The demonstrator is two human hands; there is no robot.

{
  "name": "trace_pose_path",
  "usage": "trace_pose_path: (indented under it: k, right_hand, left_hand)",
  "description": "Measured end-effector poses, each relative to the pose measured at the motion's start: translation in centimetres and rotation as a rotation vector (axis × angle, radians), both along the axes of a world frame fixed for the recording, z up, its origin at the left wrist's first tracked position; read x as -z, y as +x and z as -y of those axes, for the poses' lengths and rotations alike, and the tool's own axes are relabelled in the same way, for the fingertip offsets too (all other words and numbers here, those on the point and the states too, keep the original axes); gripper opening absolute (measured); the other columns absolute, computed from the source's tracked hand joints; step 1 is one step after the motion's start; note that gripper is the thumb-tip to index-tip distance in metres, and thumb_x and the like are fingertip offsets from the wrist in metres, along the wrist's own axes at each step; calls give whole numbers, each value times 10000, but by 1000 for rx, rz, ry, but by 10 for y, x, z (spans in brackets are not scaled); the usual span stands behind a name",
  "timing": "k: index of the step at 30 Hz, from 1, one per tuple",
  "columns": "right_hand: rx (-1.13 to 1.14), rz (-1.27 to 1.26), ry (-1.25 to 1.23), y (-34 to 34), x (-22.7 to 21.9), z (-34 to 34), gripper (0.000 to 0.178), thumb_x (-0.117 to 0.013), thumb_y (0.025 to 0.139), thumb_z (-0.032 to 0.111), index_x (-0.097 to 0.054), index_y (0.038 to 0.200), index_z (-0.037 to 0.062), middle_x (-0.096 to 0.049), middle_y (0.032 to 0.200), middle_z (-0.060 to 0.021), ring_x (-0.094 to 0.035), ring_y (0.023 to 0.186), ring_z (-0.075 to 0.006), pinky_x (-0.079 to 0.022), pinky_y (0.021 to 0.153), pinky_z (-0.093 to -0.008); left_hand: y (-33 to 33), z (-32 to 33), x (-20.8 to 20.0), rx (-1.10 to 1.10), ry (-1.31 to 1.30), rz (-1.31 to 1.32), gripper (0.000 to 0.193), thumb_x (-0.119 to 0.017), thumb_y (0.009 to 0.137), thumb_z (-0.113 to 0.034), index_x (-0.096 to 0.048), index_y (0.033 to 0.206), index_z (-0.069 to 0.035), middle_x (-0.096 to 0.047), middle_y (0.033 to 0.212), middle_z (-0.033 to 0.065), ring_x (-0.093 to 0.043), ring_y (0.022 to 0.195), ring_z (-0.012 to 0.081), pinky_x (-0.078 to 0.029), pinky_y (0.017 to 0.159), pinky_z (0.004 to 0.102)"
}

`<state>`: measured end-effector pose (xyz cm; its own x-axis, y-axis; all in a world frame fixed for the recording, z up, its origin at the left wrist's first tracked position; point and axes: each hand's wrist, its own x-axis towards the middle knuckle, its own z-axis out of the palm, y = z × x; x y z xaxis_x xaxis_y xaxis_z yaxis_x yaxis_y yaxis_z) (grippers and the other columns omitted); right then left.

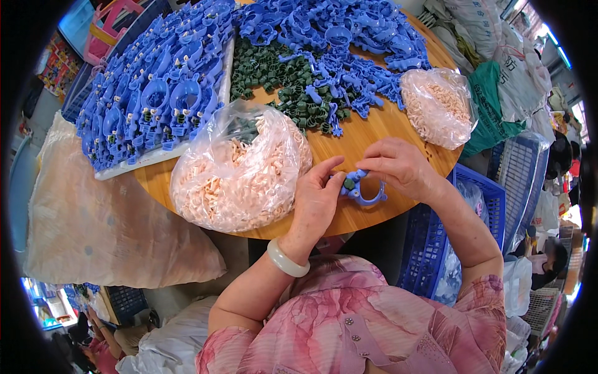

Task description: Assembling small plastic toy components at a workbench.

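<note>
A blue ring piece sits between both hands just above the near edge of the round wooden table, with a small green cap set against its left end. The left hand pinches that end, thumb and forefinger closed around the spot where the cap meets the blue plastic, a pale bangle on the wrist. The right hand comes over from above, fingers curled down and nipping the top of the ring, which looks like a way to steady it while the other hand works on the cap. Right beside the left hand lies a big clear bag of pale pinkish bits, its mouth gaping, close enough to dip into without stretching. A smaller bag of the same sort rests past the right hand, toward the far right rim. Behind them a heap of green caps spreads over the middle of the table, and loose blue pieces are piled beyond it. On the left a white tray holds blue pieces in packed rows, many with green caps showing, seemingly kept apart from the loose pile. A blue crate stands on the floor at the person's right, and a large pale sack slumps at the left.
</note>
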<state>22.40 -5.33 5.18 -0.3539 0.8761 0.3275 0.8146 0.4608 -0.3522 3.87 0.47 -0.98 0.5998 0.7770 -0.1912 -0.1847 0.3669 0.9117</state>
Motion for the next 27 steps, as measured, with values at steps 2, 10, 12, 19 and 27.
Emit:
trace_pose_path:
  k: [2, 10, 12, 19, 27]
  right_hand:
    - [-9, 9, 13, 0, 0, 1, 279, -678, 718, 97, -640, 994, 101, -585, 905, -83, -575, 833, -279, -461, 681, -365]
    - [71, 64, -11, -9, -6, 8, 266, -676, 711, 84, -638, 975, 82, -593, 892, -85, -583, 807, -284, -469, 671, -367]
    - [75, 38, -10, -8, -4, 8, 262, -675, 708, 84, -639, 968, 80, -595, 890, -83, -584, 803, -282, -468, 664, -365]
    - [-2, 142, 117, -6, -6, 5, 262, -671, 690, 86, -641, 950, 81, -606, 893, -74, -592, 800, -264, -454, 624, -349]
    - [109, -27, -40, -6, 3, 9, 202, -654, 755, 108, -635, 954, 77, -610, 909, -83, -596, 846, -272, -481, 702, -352]
  left_hand:
    - [1, 1, 1, -2, 16, -6, 285, -546, 881, -31, -560, 1161, 17, -590, 813, 15, -538, 703, 58, -473, 619, 196]
    - [1, 4, -1, -22, 54, -19, 282, -555, 875, -19, -569, 1156, -2, -578, 792, 5, -519, 691, 57, -457, 616, 196]
    - [1, 4, -1, -23, 47, -15, 282, -554, 875, -17, -568, 1156, -2, -577, 791, 5, -519, 691, 58, -456, 617, 195]
    - [0, 3, 1, -11, 66, -28, 281, -555, 872, -16, -571, 1152, -1, -577, 790, 4, -517, 696, 58, -453, 623, 195]
    - [1, 4, 1, -13, 82, -18, 283, -553, 873, -18, -568, 1155, 1, -581, 798, 4, -515, 697, 55, -448, 625, 193]
